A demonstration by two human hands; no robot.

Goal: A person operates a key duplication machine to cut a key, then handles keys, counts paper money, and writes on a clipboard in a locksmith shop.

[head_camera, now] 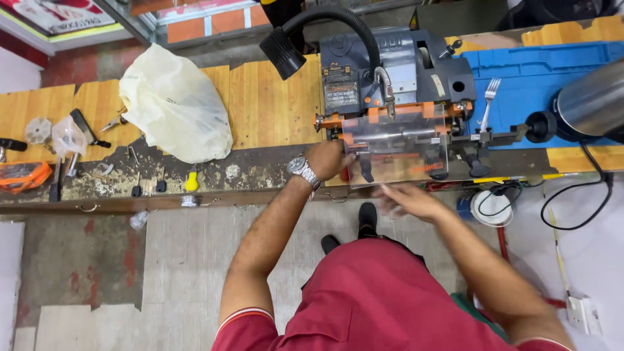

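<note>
Directly ahead of both hands stands a grey and orange key-cutting machine [396,91] on the wooden bench [266,104]. Its clear plastic guard [396,153] hangs at the front edge; the left hand [327,160], wearing a wristwatch [303,169], is curled against the guard's left side. Just below the guard, the right hand [408,201] is blurred, fingers apparently loosely spread. Well left lies a pale plastic bag [174,104].

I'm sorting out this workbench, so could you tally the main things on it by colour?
Blue: 1, flat blue mat
Orange and grey: 1, boxy key-cutting machine, with the left hand at its clear shield; right hand blurred
Pale yellow: 1, crumpled plastic bag
Silver: 1, metal fork
Total: 4
</note>
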